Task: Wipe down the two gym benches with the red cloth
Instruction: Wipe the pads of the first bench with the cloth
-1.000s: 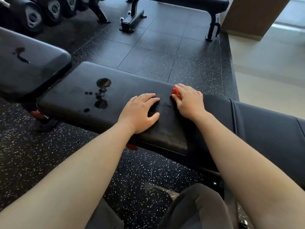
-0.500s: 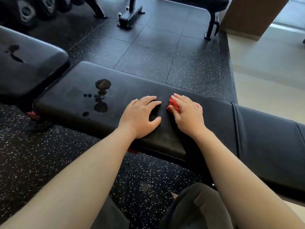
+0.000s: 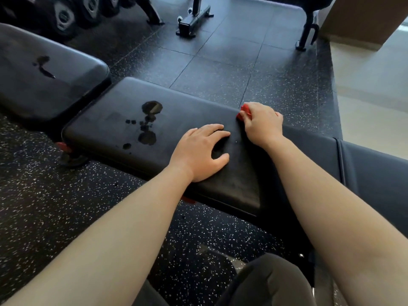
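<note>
Speckled gym floor (image 3: 66, 217), near desk (image 3: 106, 131) padded. Right hand (image 3: 261, 124), grip closed on red cloth (image 3: 242, 112), has slid to far edge. Left hand (image 3: 198, 151) flat, fingers spread, bracing. Puddles (image 3: 148, 127) apparently untouched; second desk (image 3: 72, 85) also wet.

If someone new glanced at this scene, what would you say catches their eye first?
Probably the red cloth, bunched under the right hand at the near bench's far edge. Next, the dark wet blotches left of the flat left hand. A smaller streak marks the second bench at far left.
</note>
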